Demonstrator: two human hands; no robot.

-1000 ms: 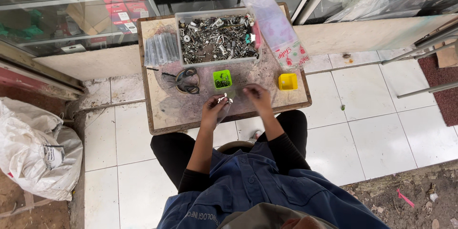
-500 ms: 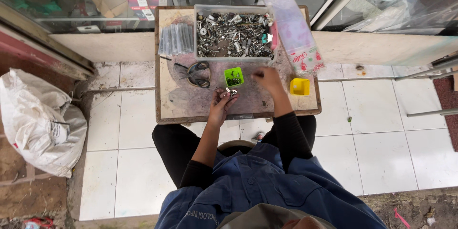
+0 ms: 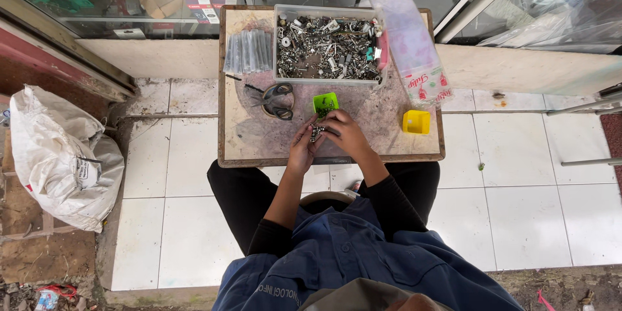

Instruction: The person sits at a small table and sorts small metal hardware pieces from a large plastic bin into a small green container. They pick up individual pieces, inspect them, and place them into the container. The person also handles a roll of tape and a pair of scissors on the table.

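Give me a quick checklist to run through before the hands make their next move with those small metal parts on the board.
1. Both hands on the small metal part: ok, left hand and right hand meet over it.
2. Green cup within reach: ok, just beyond the hands.
3. Yellow cup standing clear: ok, to the right, apart from the hands.
4. Scissors out of the way: ok, lying left of the green cup.
5. Clear bin of metal parts stocked: ok, full.
6. Grip firm on the part: cannot tell, too small.
7. Wooden board steady: cannot tell.
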